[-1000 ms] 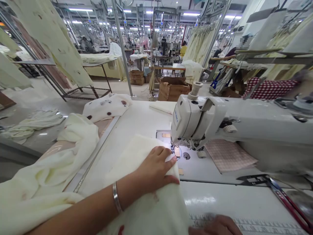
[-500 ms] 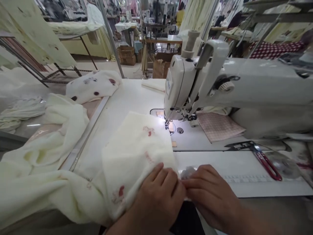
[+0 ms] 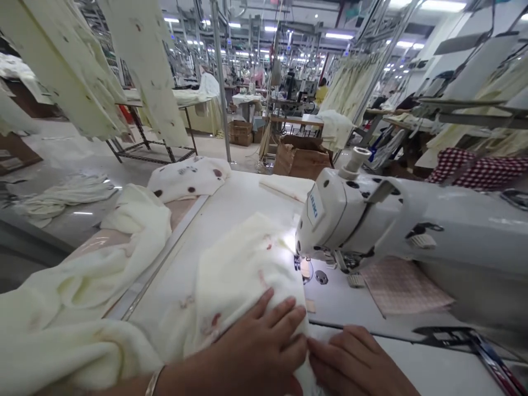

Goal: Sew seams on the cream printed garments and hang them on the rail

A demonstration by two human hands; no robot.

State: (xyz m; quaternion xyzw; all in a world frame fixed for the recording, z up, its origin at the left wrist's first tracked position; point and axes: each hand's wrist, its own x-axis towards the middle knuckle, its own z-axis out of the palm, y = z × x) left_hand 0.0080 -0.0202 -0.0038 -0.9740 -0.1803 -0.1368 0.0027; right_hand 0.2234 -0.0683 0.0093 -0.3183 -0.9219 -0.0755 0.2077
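Two bare hands rest on one folded piece of cream fabric with small red marks (image 3: 243, 280), which lies on the white sewing counter (image 3: 231, 209) just in front of and beside the needle area. The left hand (image 3: 251, 352), with a thin silver bangle (image 3: 152, 382) at its wrist, lies over the cloth with its fingers (image 3: 284, 319) spread and flat, not closed on anything. The right hand (image 3: 355, 360) sits just beside it at the cloth's near edge, its fingers (image 3: 330, 346) touching the fabric; whether they pinch it, I cannot tell. Behind the cloth stands one white sewing machine head (image 3: 342, 220), its needle and presser foot too small and shadowed to make out. To the left, one long metal strip (image 3: 165, 258) edges the counter, next to one heap of cream fabric (image 3: 82, 275) and one white spotted bundle (image 3: 190, 179). A single pink checked mat (image 3: 404, 286) lies right of the machine, and one red-and-black tool (image 3: 487, 349) is cut off by the frame.
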